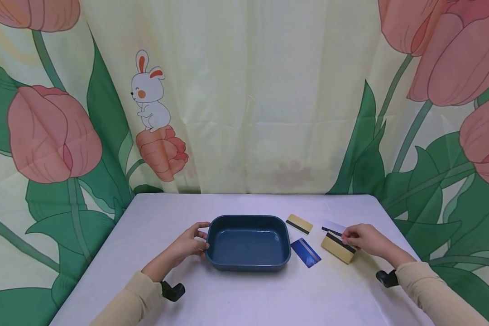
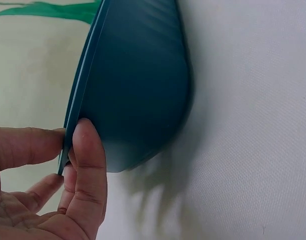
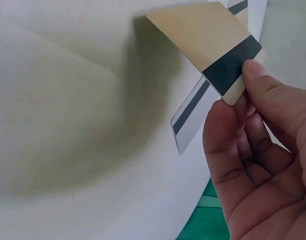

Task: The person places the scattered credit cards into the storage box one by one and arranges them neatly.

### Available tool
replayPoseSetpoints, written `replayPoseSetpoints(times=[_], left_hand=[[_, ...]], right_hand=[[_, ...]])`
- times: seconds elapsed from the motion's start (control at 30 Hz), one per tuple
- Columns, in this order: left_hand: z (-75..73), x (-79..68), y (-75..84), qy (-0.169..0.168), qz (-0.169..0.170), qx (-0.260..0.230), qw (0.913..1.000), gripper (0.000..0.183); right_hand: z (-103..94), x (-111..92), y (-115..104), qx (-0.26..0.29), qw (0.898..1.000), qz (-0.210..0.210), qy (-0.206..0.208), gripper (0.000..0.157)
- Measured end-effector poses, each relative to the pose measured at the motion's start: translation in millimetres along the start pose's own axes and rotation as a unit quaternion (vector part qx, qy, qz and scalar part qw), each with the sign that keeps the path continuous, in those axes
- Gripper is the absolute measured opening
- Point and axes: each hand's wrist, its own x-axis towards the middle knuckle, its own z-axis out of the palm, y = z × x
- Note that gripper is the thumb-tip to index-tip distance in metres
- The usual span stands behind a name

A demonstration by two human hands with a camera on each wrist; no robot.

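A dark blue rectangular dish (image 1: 248,266) sits on the table. At its left end my left hand (image 1: 189,244) pinches the rim, thumb on one side and fingers on the other, plain in the left wrist view on the dish wall (image 2: 138,85). My right hand (image 1: 366,239) holds a gold card (image 1: 337,249) with a dark stripe by one corner, between thumb and fingers. In the right wrist view this card (image 3: 203,35) is tilted above the table. Behind it lies a pale card (image 3: 189,116) with a dark stripe, partly covered in the head view.
Right of the dish lie a blue card (image 1: 306,252) and, farther back, another gold card (image 1: 299,223). A white cloth covers the table (image 1: 244,299). Behind it hangs a curtain (image 1: 261,113) printed with tulips and a rabbit. Black devices (image 1: 173,292) are worn at both wrists.
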Motion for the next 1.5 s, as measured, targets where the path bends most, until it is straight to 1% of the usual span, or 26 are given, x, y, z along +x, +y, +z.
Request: replayPoseSetpoints(times=[0.13,0.23,0.4,0.6,0.77,0.97,1.17,1.5], left_hand=[[1.8,0.8,-1.7,-0.003,0.004,0.0,1.0,0.067],[2.9,1.2,-3.0,-0.004,0.004,-0.002,1.0,0.066],[3.3,0.7,-4.6,-0.007,-0.007,-0.006,0.9999,0.066],[0.5,1.6,-5.2,-0.001,-0.013,-0.014,0.9998,0.067],[-0.7,2.7,-5.4,-0.005,-0.016,-0.015,0.9997,0.069],[0.6,2.1,-5.5,-0.007,-0.02,-0.02,0.9996,0.069],[1.3,0.6,-5.7,-0.014,-0.026,-0.02,0.9994,0.068],[2.3,-0.7,-2.8,-0.016,-0.025,-0.025,0.9992,0.069]], right_hand=[[-2.9,-1.3,-1.3,-0.005,1.0,0.0,0.004,0.007],[-3.5,-2.0,-1.4,0.001,1.0,0.006,0.006,0.007],[-2.1,-0.9,-3.9,-0.008,1.0,-0.004,0.02,0.007],[-0.9,5.3,-11.9,-0.018,0.999,-0.017,0.038,0.009],[-0.7,10.0,-19.9,-0.02,0.997,-0.03,0.074,0.009],[2.0,14.5,-27.0,-0.013,0.994,-0.023,0.107,0.011],[0.0,17.0,-37.9,-0.014,0.991,-0.023,0.134,0.015],[-3.2,19.8,-65.4,-0.019,0.982,-0.056,0.178,0.015]])
